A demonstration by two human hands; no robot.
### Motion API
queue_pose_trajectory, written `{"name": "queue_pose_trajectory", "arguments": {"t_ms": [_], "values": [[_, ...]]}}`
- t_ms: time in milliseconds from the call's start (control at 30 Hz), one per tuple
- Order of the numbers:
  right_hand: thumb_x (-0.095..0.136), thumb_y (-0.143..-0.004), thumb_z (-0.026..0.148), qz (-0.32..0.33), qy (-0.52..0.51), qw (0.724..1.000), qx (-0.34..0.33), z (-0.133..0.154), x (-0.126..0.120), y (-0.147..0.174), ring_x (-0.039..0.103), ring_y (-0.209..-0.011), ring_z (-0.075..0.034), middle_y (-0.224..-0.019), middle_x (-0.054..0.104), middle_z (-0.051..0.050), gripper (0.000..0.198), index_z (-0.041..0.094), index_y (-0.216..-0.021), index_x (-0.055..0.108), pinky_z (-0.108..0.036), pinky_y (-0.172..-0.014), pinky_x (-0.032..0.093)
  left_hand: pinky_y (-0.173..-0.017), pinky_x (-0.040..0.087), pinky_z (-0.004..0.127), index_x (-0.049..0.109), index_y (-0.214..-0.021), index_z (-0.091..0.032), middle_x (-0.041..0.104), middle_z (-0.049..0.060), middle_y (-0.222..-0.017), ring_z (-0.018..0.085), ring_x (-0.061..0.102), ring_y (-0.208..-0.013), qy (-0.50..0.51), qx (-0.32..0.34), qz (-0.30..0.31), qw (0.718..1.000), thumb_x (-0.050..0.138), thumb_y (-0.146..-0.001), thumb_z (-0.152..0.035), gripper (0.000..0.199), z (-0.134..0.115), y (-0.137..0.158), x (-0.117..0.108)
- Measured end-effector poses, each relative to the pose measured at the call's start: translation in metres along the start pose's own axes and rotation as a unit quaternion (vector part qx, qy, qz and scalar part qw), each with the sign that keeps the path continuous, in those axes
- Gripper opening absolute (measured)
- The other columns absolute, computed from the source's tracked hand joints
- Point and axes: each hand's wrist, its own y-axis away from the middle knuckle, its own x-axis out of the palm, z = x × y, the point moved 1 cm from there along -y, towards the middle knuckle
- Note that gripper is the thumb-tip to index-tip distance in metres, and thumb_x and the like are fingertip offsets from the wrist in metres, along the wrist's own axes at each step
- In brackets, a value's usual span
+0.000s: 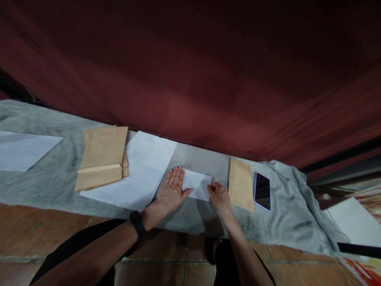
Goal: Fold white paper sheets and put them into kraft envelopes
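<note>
A small folded sheet of white paper [197, 184] lies on the grey cloth between my hands. My left hand [171, 191], a dark band at its wrist, is stretched out flat over the sheet's left end with the thumb apart. At the right end, the fingers of my right hand [219, 196] are curled closed, and thumb and fingers meet the sheet's edge. Just left of my left hand are larger sheets of white paper [149, 163]. Close to the right of my right hand lies a brown envelope [240, 183].
A stack of brown envelopes [104, 149] partly covers the larger sheets. Another white sheet [25, 149] is at the far left. Beyond the single envelope lies a phone [262, 191]. The grey cloth [293, 210] covers a narrow surface along a dark red backdrop [190, 87], above a tiled floor [165, 254].
</note>
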Motion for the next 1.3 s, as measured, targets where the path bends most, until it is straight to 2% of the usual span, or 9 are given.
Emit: {"name": "queue_pose_trajectory", "arguments": {"t_ms": [133, 267, 333, 400, 500, 567, 933, 1133, 1300], "values": [[0.051, -0.098, 0.025, -0.065, 0.092, 0.993, -0.031, 0.005, 0.000, 0.008, 0.073, -0.081, -0.022, -0.088, 0.075, -0.009, 0.019, 0.018, -0.107, 0.066, -0.029, -0.072, 0.049, -0.129, 0.018, 0.050, 0.042, -0.154, -0.011, 0.038, 0.016, -0.163, 0.029, 0.026, -0.156, 0.000, 0.070, -0.005, 0.998, 0.038, -0.104, -0.044, 0.060, -0.006, -0.003, -0.006], [0.045, -0.101, 0.029, -0.081, -0.021, 0.983, -0.162, 0.018, 0.016, 0.011, 0.069, -0.107, -0.022, -0.113, 0.073, -0.012, 0.029, 0.017, -0.120, 0.064, -0.034, -0.096, 0.052, -0.129, 0.020, 0.044, 0.047, -0.149, -0.012, 0.045, 0.013, -0.160, 0.024, 0.032, -0.154, 0.035, 0.168, 0.026, 0.985, 0.040, -0.104, -0.038, 0.052, -0.012, -0.005, -0.001], [0.039, -0.104, 0.035, -0.063, -0.084, 0.970, -0.221, 0.024, 0.030, 0.012, 0.062, -0.125, -0.022, -0.135, 0.065, -0.013, 0.039, 0.018, -0.133, 0.061, -0.038, -0.110, 0.048, -0.129, 0.021, 0.044, 0.050, -0.147, -0.012, 0.048, 0.014, -0.158, 0.024, 0.037, -0.151, 0.058, 0.204, 0.044, 0.976, 0.044, -0.103, -0.037, 0.051, -0.016, -0.004, 0.001], [0.033, -0.106, 0.039, -0.048, -0.104, 0.965, -0.235, 0.029, 0.045, 0.013, 0.049, -0.141, -0.023, -0.151, 0.054, -0.014, 0.049, 0.017, -0.145, 0.054, -0.044, -0.119, 0.040, -0.129, 0.022, 0.045, 0.052, -0.145, -0.012, 0.050, 0.016, -0.156, 0.026, 0.040, -0.150, 0.075, 0.224, 0.061, 0.970, 0.046, -0.101, -0.031, 0.048, -0.020, 0.000, 0.001], [0.028, -0.107, 0.043, -0.032, -0.075, 0.971, -0.223, 0.033, 0.060, 0.016, 0.032, -0.153, -0.023, -0.162, 0.041, -0.014, 0.057, 0.014, -0.153, 0.044, -0.049, -0.126, 0.029, -0.128, 0.023, 0.049, 0.052, -0.144, -0.007, 0.050, 0.019, -0.155, 0.030, 0.038, -0.151, 0.085, 0.224, 0.074, 0.968, 0.043, -0.098, -0.019, 0.048, -0.026, 0.004, 0.001], [0.024, -0.108, 0.044, -0.029, -0.055, 0.976, -0.210, 0.033, 0.063, 0.017, 0.026, -0.155, -0.021, -0.165, 0.036, -0.013, 0.060, 0.013, -0.156, 0.040, -0.048, -0.128, 0.025, -0.128, 0.022, 0.050, 0.051, -0.144, -0.005, 0.047, 0.020, -0.157, 0.031, 0.034, -0.152, 0.086, 0.221, 0.072, 0.969, 0.040, -0.098, -0.016, 0.049, -0.028, 0.006, 0.002], [0.008, -0.108, 0.047, -0.050, -0.019, 0.979, -0.194, 0.027, 0.059, 0.020, 0.024, -0.156, -0.020, -0.167, 0.032, -0.013, 0.067, 0.013, -0.161, 0.031, -0.047, -0.127, 0.022, -0.128, 0.020, 0.045, 0.039, -0.153, -0.003, 0.036, 0.023, -0.163, 0.029, 0.026, -0.156, 0.077, 0.214, 0.038, 0.973, 0.041, -0.101, -0.022, 0.056, -0.029, 0.011, 0.006], [0.012, -0.109, 0.042, -0.072, 0.022, 0.975, -0.209, 0.024, 0.060, 0.022, 0.028, -0.155, -0.020, -0.164, 0.037, -0.015, 0.062, 0.013, -0.159, 0.035, -0.049, -0.127, 0.023, -0.127, 0.020, 0.048, 0.021, -0.160, -0.005, 0.031, 0.024, -0.164, 0.026, 0.027, -0.155, 0.066, 0.172, 0.054, 0.981, 0.037, -0.101, -0.025, 0.065, -0.030, 0.010, 0.004], [0.013, -0.109, 0.044, -0.070, 0.046, 0.978, -0.190, 0.024, 0.057, 0.024, 0.026, -0.155, -0.021, -0.165, 0.037, -0.014, 0.063, 0.015, -0.159, 0.036, -0.049, -0.126, 0.021, -0.127, 0.018, 0.046, 0.029, -0.158, -0.003, 0.032, 0.022, -0.165, 0.028, 0.027, -0.155, 0.059, 0.152, 0.074, 0.984, 0.033, -0.103, -0.030, 0.062, -0.030, 0.008, -0.003]]}}
